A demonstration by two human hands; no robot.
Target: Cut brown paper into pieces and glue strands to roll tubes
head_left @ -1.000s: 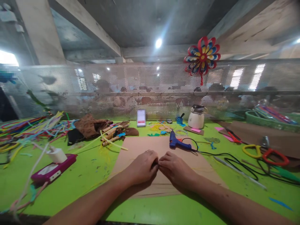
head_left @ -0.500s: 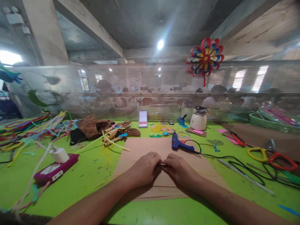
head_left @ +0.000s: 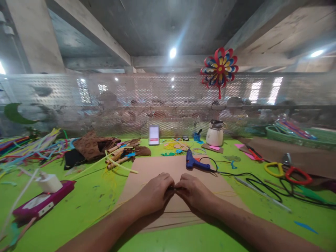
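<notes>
Both hands meet over a sheet of brown cardboard [head_left: 147, 168] that lies on the green table. My left hand [head_left: 158, 190] is closed, its fingertips pinched around something small and dark that I cannot make out. My right hand [head_left: 193, 190] is closed too, thumb and fingers pressed together at the same spot, facing the left. Most of what they pinch is hidden by the fingers. Just beyond the right hand, a blue glue gun [head_left: 195, 161] rests on the cardboard's far edge, its black cord running off to the right.
To the left lie a purple power strip [head_left: 44, 201], a brown cloth bundle [head_left: 90, 145] and coloured strips. A phone [head_left: 154, 135] and a white jug [head_left: 214, 133] stand at the back. Yellow-and-red-handled scissors [head_left: 298, 175] lie right. A perforated metal screen [head_left: 147, 91] closes off the back.
The view has swung slightly to the right, so everything sits further left. The hands stay together over the cardboard in nearly the same pinching pose.
</notes>
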